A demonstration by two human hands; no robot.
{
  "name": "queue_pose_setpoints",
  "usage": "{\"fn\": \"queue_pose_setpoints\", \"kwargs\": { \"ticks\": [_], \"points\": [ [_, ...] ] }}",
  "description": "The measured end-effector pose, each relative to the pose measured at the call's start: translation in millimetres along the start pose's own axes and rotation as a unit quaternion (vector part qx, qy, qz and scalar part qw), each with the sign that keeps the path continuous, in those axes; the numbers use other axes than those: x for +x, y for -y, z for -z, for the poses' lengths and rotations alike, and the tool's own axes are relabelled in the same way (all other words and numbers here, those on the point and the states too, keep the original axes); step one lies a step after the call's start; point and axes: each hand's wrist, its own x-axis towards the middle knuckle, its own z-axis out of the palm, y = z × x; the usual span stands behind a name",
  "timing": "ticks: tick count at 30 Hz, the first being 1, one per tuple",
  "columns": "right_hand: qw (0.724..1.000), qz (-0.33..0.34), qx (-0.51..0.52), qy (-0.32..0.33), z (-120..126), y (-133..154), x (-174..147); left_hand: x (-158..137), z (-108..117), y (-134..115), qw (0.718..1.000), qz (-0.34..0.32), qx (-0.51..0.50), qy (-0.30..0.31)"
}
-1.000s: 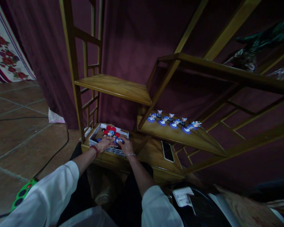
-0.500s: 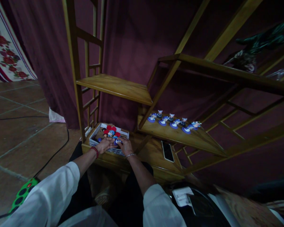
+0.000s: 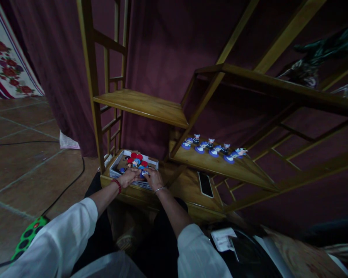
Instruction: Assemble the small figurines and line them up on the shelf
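Observation:
Over the front edge of a white patterned box [image 3: 113, 174], both my hands meet at a small figurine [image 3: 144, 173] with a blue-purple base. My left hand [image 3: 128, 177], with a red bead bracelet at the wrist, has its fingers closed at the figurine's left side. From the right, my right hand [image 3: 154, 179], wearing a silver bangle, is closed on the same figurine. Several small figurines [image 3: 136, 163] in red, blue and dark colours lie in the box behind my hands. The fingertips are small and partly hidden.
On the shelf [image 3: 188, 156] to the right stand blue-based figurines [image 3: 216, 150] and small dark ones [image 3: 210, 143]. A phone [image 3: 205, 184] lies on the lower board. A bare shelf [image 3: 142, 105] juts out above the box. A green power strip [image 3: 29, 236] sits on the floor at left.
Both hands keep nearly the same place at the figurine over the box. The view has shifted very slightly.

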Motion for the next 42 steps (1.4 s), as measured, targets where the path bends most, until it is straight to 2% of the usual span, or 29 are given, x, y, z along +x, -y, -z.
{"fn": "queue_pose_setpoints", "kwargs": {
  "ticks": [42],
  "points": [
    [0.991,-0.132,-0.001,-0.003,3.0,8.3,4.1,-0.1,-5.1,-2.1,1.000,-0.002,0.018,-0.017]
  ]
}}
